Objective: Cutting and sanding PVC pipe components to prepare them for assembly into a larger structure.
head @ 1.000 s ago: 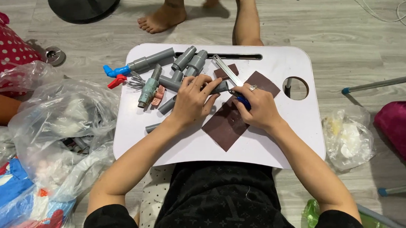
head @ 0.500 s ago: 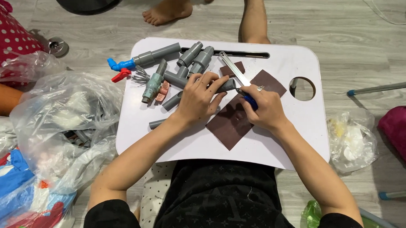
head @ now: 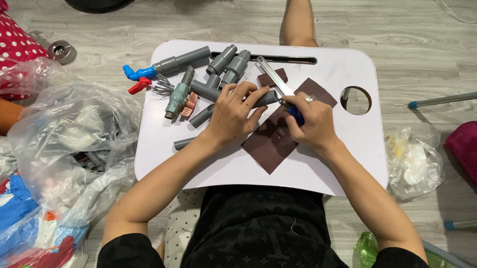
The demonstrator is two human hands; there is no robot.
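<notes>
Left of the white lap table (head: 158, 163): clear plastic bags (head: 71, 144), red polka-dot cloth (head: 12, 39), metal ring (head: 61, 50). Right: crumpled bag (head: 414, 161), maroon cloth (head: 473, 153).

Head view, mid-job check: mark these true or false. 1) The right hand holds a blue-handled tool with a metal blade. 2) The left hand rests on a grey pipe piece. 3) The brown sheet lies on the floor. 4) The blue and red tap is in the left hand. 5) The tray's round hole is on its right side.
1) True: the right hand grips the blue-handled tool, blade pointing up-left.
2) True: the left hand presses on a grey pipe piece.
3) False: the brown sheet lies on the white tray.
4) False: the blue and red tap lies untouched at the tray's left edge.
5) True: the round hole is on the right.
</notes>
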